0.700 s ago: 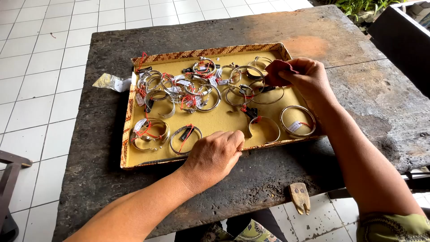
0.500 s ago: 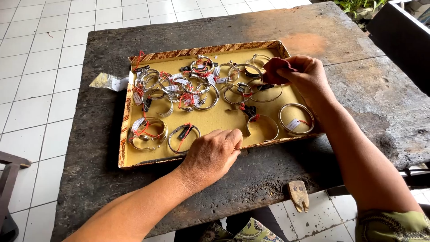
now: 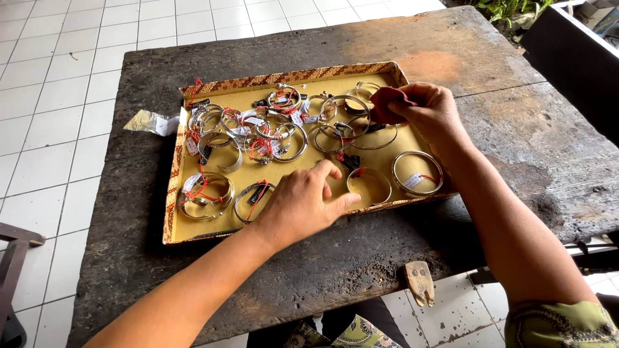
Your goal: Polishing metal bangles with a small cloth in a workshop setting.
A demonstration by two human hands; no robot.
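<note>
Far left on the dark stone surface point(image 3: 516, 142): small clear plastic bag point(image 3: 147, 121), just outside the tray's edge; then the shallow woven-rimmed tray point(image 3: 173, 193) with mustard lining, holding a scatter of silver bangles, most tied with red string and small tags; coiled bangles with red thread point(image 3: 205, 193) at the near left corner, tangled cluster of bangles point(image 3: 258, 129) toward the far side. Since a moment ago, left hand point(image 3: 298, 205) slid forward off the tray's near rim and into the tray, fingers now loosely spread and holding nothing, fingertips resting on the lining between a tagged bangle point(image 3: 253, 196) and a plain silver bangle point(image 3: 369, 185); closer to picking from the near row, by the look of it. Right hand point(image 3: 431, 115) hardly moved, over the tray's far right corner, fingers pinched shut on a dark red cloth point(image 3: 387, 103); wide silver bangle point(image 3: 418, 173) lying just below that wrist.
</note>
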